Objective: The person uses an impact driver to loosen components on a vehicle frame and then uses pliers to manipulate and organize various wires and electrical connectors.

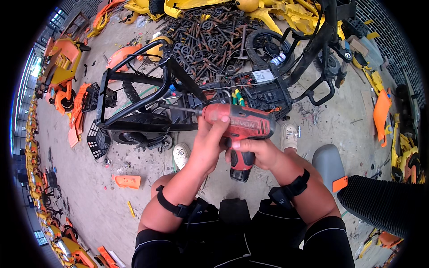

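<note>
A red and black cordless drill (250, 123) is held level in front of me, its long bit (178, 108) pointing left. My left hand (209, 142) is closed round the front of its body, the thumb lying along the near side. At the handle, below the body, my right hand (261, 151) is closed with the thumb across its top; most of its other fingers are hidden. Just beyond the drill lies a stripped black scooter frame (134, 108) on its side. Green-and-yellow handled tools (239, 97) rest on its black deck (270, 96).
A heap of rusty metal parts (201, 42) lies behind the frame. The handlebar column (315, 44) rises at the right. A grey seat (328, 163) and an orange phone-like object (340, 183) are near my right knee. An orange plastic piece (127, 181) lies on the left floor.
</note>
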Action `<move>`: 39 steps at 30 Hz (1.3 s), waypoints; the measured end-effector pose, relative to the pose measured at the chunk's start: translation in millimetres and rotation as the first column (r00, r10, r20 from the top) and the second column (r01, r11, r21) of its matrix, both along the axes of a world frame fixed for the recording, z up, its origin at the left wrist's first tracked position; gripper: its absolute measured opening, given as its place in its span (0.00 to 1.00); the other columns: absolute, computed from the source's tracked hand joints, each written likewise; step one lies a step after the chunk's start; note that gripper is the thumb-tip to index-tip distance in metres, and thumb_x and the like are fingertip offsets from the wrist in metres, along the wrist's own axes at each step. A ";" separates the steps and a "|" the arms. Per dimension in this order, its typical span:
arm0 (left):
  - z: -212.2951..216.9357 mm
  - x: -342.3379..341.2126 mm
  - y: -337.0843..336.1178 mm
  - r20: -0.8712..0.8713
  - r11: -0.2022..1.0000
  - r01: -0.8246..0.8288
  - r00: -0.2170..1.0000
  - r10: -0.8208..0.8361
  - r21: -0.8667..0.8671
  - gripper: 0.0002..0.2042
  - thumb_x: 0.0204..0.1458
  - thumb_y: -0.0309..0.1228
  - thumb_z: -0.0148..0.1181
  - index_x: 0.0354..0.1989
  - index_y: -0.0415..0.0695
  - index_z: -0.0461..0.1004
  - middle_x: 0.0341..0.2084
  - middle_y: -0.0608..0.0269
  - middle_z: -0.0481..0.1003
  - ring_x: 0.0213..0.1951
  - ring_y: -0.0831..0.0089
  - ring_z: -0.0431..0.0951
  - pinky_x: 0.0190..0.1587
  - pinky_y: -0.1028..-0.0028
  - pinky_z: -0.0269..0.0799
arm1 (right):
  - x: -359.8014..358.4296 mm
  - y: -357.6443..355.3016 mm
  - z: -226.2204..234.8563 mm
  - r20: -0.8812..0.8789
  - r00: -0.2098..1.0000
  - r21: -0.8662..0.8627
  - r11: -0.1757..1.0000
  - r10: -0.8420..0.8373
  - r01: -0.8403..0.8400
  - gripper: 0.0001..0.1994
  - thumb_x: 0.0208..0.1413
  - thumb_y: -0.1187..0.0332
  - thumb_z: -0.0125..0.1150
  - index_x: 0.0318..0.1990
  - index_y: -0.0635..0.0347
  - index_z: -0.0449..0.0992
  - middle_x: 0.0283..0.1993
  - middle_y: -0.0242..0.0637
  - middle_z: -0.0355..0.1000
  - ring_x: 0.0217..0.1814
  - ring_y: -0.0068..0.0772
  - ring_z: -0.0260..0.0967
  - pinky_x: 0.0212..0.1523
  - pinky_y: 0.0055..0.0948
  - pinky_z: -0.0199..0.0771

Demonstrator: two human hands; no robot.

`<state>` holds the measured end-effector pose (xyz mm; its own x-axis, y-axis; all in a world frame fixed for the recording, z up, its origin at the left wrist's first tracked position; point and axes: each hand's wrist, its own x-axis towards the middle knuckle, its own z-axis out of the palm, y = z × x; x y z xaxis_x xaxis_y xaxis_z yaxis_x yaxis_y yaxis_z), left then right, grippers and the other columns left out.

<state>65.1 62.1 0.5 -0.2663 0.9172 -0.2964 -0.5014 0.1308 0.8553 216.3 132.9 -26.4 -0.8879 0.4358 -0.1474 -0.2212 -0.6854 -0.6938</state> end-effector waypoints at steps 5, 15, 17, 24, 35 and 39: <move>-1.6 1.0 1.7 -0.061 0.996 -0.055 0.997 0.051 -0.066 0.23 0.66 0.48 0.52 0.59 0.45 0.57 0.48 0.54 0.72 0.37 0.69 0.78 0.28 0.72 0.74 | 2.9 8.1 -13.5 0.088 0.995 -0.048 0.998 0.049 -0.045 0.25 0.55 0.69 0.65 0.61 0.63 0.71 0.51 0.44 0.76 0.43 0.39 0.79 0.46 0.37 0.80; -6.5 0.8 5.2 -0.077 0.998 -0.033 0.997 0.029 -0.046 0.27 0.68 0.54 0.44 0.61 0.42 0.62 0.49 0.54 0.74 0.48 0.65 0.78 0.46 0.69 0.75 | 10.7 8.9 -15.9 0.096 0.995 -0.054 0.998 0.031 -0.026 0.25 0.54 0.70 0.65 0.60 0.64 0.71 0.49 0.43 0.76 0.43 0.38 0.79 0.44 0.36 0.80; -9.1 0.3 7.6 -0.066 0.997 -0.008 0.998 0.003 -0.082 0.28 0.68 0.55 0.39 0.61 0.42 0.66 0.52 0.55 0.75 0.50 0.67 0.77 0.49 0.69 0.72 | 10.8 8.8 -17.0 0.084 0.996 -0.048 0.999 0.019 -0.015 0.27 0.55 0.68 0.64 0.62 0.64 0.69 0.50 0.45 0.76 0.44 0.40 0.78 0.45 0.36 0.79; -19.0 -9.2 12.0 -0.049 0.984 0.017 0.998 -0.026 -0.178 0.28 0.68 0.54 0.40 0.58 0.41 0.70 0.48 0.57 0.77 0.46 0.68 0.78 0.46 0.70 0.73 | 5.1 8.3 -6.8 0.060 0.998 -0.091 0.996 -0.007 0.012 0.25 0.58 0.66 0.63 0.62 0.64 0.68 0.51 0.45 0.75 0.42 0.39 0.78 0.42 0.38 0.80; -29.4 -8.6 16.7 0.103 0.987 -0.006 0.994 0.022 -0.158 0.24 0.67 0.53 0.44 0.58 0.45 0.67 0.41 0.63 0.75 0.31 0.73 0.73 0.31 0.70 0.73 | -5.0 7.6 -13.2 0.168 0.985 -0.028 0.998 -0.046 0.052 0.19 0.58 0.64 0.66 0.53 0.64 0.73 0.40 0.40 0.75 0.33 0.33 0.76 0.37 0.35 0.78; -22.5 -6.8 13.9 0.110 0.989 0.017 0.994 0.000 -0.150 0.23 0.67 0.52 0.44 0.58 0.45 0.65 0.42 0.61 0.74 0.30 0.72 0.72 0.32 0.68 0.73 | -3.7 7.1 -14.0 0.176 0.984 -0.020 0.999 -0.040 0.044 0.17 0.57 0.67 0.64 0.51 0.65 0.74 0.38 0.40 0.75 0.32 0.33 0.75 0.35 0.33 0.78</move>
